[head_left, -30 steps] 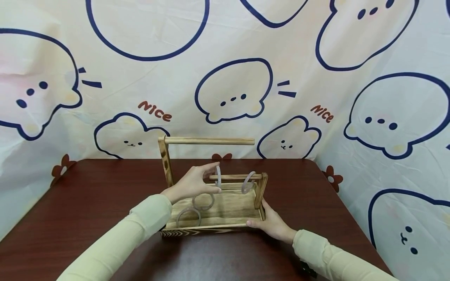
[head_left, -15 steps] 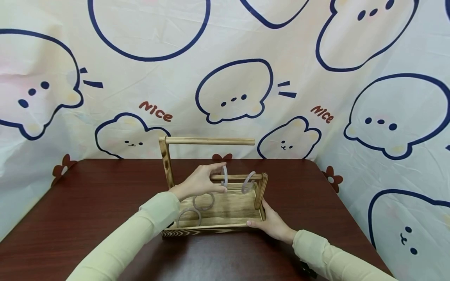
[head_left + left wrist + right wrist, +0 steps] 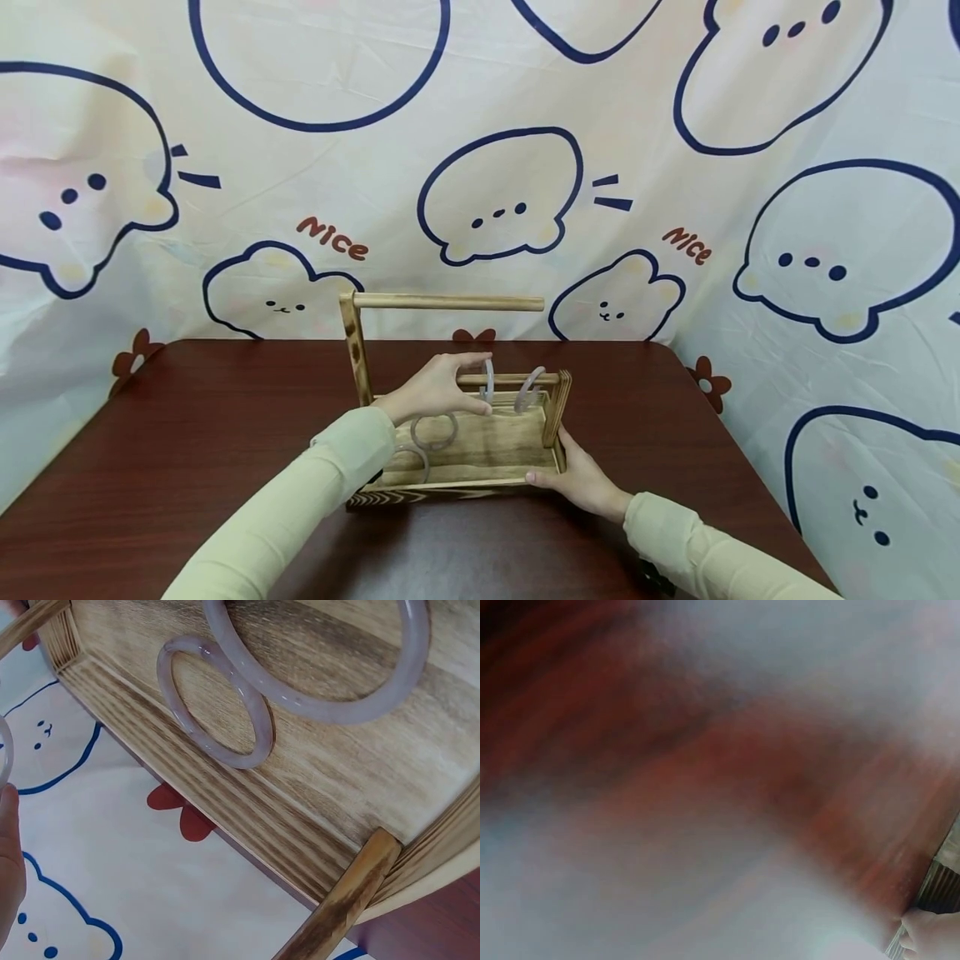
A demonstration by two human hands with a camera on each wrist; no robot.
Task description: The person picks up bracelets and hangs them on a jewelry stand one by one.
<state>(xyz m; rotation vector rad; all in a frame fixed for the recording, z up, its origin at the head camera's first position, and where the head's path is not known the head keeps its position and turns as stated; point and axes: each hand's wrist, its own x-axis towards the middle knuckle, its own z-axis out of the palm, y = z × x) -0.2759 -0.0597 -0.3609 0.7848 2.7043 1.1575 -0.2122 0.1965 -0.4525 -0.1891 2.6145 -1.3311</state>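
At the centre of the head view, my left hand [image 3: 438, 387] pinches a translucent lavender-grey, glassy-looking ring [image 3: 490, 383] between thumb and fingertips. That ring appears to stand around a short, round, pale wooden rod [image 3: 513, 378], its left end hidden from me by the hand. Just beside, toward three o'clock, a matching ring [image 3: 525, 389] hangs tilted on the same rod, near a short, brown-grained wooden post [image 3: 555, 408].

Contact between those two rings is my main worry: too much push toward three could knock the hung one into the post, and such rigid stuff might chip. With only fingertips gripping, a twisted wrist might jam the ring or let it fall.

At six and seven o'clock, a rear ring [image 3: 262, 727] and a front ring [image 3: 330, 711] rest in a rectangular wooden tray [image 3: 491, 442]; the cream sleeve [image 3: 315, 467] partly covers the front one and could drag it. At four, my right hand [image 3: 581, 475] grips the tray's corner; if it slackened, the tray might swing on the dark red-brown surface [image 3: 247, 392].

Counted: two hands, four rings, one tray, two rods with the long one [image 3: 450, 302] at twelve, and two posts with the tall one [image 3: 356, 354] at ten.
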